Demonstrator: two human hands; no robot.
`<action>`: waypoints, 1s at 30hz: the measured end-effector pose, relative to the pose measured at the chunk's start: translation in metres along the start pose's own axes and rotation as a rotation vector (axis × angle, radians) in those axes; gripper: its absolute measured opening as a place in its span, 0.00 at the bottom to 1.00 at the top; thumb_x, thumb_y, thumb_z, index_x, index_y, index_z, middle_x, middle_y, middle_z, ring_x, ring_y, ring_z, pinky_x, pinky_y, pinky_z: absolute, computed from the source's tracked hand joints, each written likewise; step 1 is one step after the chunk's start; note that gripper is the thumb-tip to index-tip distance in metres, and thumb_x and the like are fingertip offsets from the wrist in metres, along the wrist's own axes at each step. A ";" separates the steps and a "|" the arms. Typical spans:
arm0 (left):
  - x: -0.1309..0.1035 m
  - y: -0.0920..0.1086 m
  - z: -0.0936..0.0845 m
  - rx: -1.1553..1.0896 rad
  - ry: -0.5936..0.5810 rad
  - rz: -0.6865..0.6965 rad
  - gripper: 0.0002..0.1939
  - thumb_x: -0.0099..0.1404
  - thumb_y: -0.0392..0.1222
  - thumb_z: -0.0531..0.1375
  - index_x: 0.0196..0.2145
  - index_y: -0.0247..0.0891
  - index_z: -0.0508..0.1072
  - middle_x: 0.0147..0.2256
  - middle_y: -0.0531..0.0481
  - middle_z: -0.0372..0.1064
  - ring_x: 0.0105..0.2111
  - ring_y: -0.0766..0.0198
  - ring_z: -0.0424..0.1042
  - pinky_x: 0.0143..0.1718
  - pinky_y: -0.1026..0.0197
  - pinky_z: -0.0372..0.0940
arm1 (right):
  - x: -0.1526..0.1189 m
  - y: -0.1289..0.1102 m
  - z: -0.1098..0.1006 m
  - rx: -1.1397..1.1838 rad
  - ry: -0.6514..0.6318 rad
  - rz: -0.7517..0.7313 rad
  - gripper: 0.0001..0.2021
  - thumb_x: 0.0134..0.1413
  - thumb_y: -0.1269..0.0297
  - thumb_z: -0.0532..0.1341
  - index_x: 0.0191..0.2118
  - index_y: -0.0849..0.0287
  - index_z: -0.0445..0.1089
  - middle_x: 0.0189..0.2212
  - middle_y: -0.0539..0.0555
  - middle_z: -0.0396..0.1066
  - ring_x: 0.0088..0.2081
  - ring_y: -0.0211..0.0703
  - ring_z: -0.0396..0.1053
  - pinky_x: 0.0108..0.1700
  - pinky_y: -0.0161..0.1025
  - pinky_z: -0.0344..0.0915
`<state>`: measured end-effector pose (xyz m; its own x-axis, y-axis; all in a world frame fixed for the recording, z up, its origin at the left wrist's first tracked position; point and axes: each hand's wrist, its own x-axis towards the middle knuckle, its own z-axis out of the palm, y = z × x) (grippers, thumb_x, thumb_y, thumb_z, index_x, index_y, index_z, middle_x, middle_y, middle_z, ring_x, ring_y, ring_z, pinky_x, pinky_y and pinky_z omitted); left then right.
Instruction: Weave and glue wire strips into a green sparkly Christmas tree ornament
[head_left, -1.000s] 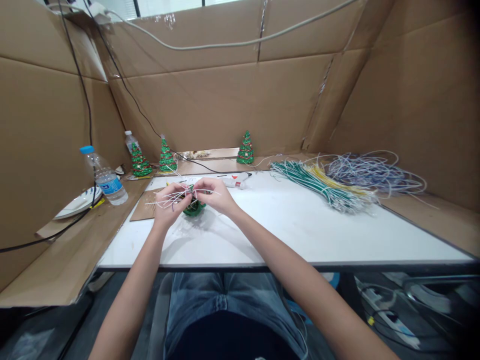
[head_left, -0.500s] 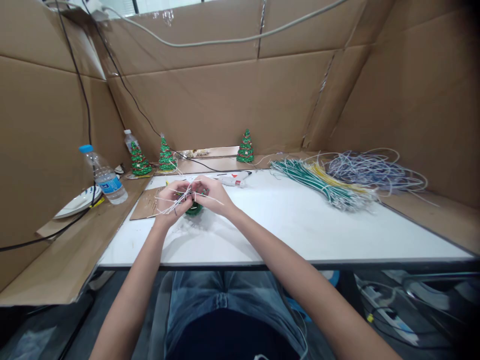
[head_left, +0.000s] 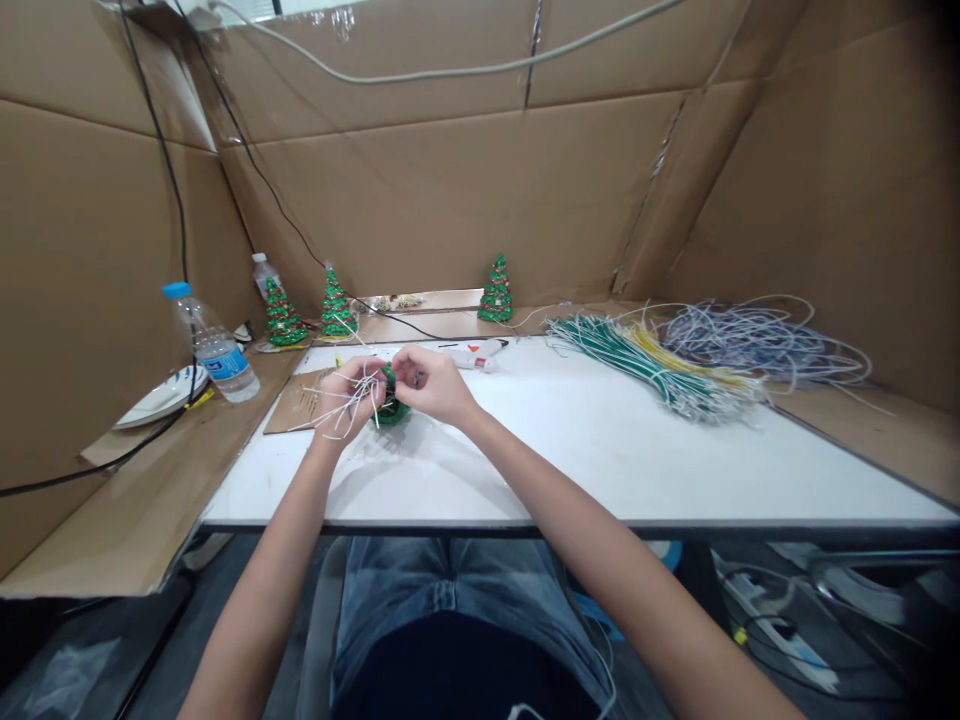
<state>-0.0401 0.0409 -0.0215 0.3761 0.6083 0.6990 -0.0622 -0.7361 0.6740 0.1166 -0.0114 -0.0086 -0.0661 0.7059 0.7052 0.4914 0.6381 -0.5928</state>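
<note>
Low over the left half of the white tabletop, my left hand [head_left: 337, 400] is closed around a small green wire-wrapped piece [head_left: 391, 410]. A loose bundle of thin white wires [head_left: 358, 398] fans out from it across my left fingers and palm. My right hand [head_left: 442, 388] meets it from the right, thumb and fingertips pinched together against the green piece. Whatever lies between those fingertips is too small to make out. Under both hands sits a piece of clear plastic, blurred.
Small green Christmas trees [head_left: 495, 290] stand along the back. A white glue gun [head_left: 474, 358] lies behind my hands, and cardboard [head_left: 289, 405] to their left. Bundled green wires [head_left: 637, 360] and tangled pale wire [head_left: 757, 340] occupy the right. A water bottle [head_left: 225, 365] and plate [head_left: 161, 398] are at left.
My right fingers have shifted slightly right, and the white wire that lay across that hand no longer shows there. More of the green piece is visible. The camera view has shifted a little.
</note>
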 end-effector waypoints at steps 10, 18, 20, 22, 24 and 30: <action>0.001 -0.004 0.000 -0.027 0.139 -0.077 0.08 0.51 0.38 0.64 0.32 0.36 0.74 0.25 0.52 0.71 0.23 0.68 0.68 0.24 0.66 0.63 | 0.003 0.005 0.000 0.356 0.094 0.361 0.03 0.38 0.66 0.54 0.24 0.58 0.61 0.19 0.47 0.61 0.20 0.36 0.61 0.19 0.32 0.58; 0.003 -0.005 -0.005 -0.006 0.129 -0.141 0.04 0.50 0.37 0.64 0.26 0.37 0.74 0.23 0.53 0.70 0.22 0.68 0.67 0.22 0.66 0.63 | 0.009 -0.003 -0.035 0.556 -0.303 0.345 0.14 0.29 0.70 0.52 0.28 0.61 0.68 0.22 0.52 0.71 0.21 0.36 0.61 0.16 0.29 0.52; 0.003 -0.003 -0.005 -0.025 0.114 -0.141 0.05 0.49 0.38 0.64 0.27 0.37 0.74 0.23 0.53 0.70 0.21 0.68 0.67 0.22 0.66 0.63 | 0.008 -0.005 -0.037 0.473 -0.438 0.319 0.17 0.34 0.70 0.53 0.35 0.62 0.71 0.23 0.51 0.73 0.21 0.35 0.61 0.18 0.29 0.52; 0.003 -0.002 -0.005 -0.040 0.100 -0.132 0.05 0.49 0.38 0.64 0.26 0.36 0.74 0.23 0.53 0.70 0.22 0.68 0.67 0.22 0.66 0.63 | 0.006 -0.007 -0.032 0.348 -0.417 0.270 0.14 0.40 0.69 0.56 0.36 0.62 0.72 0.20 0.49 0.71 0.20 0.33 0.60 0.20 0.29 0.54; 0.004 -0.002 -0.004 -0.055 0.101 -0.124 0.05 0.49 0.38 0.64 0.26 0.36 0.74 0.23 0.53 0.71 0.22 0.67 0.68 0.24 0.66 0.64 | 0.003 -0.008 -0.022 0.238 -0.355 0.185 0.10 0.42 0.66 0.62 0.34 0.62 0.72 0.18 0.46 0.67 0.20 0.32 0.59 0.23 0.30 0.56; 0.004 -0.002 -0.005 -0.084 0.094 -0.127 0.05 0.49 0.37 0.64 0.27 0.36 0.74 0.24 0.52 0.72 0.23 0.67 0.70 0.25 0.65 0.65 | 0.000 -0.005 0.003 0.104 -0.300 0.000 0.05 0.46 0.66 0.63 0.27 0.61 0.74 0.23 0.50 0.71 0.25 0.35 0.62 0.29 0.33 0.59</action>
<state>-0.0430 0.0467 -0.0190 0.2982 0.7230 0.6231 -0.0982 -0.6261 0.7735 0.1114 -0.0137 -0.0064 -0.3265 0.7554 0.5681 0.4007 0.6550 -0.6406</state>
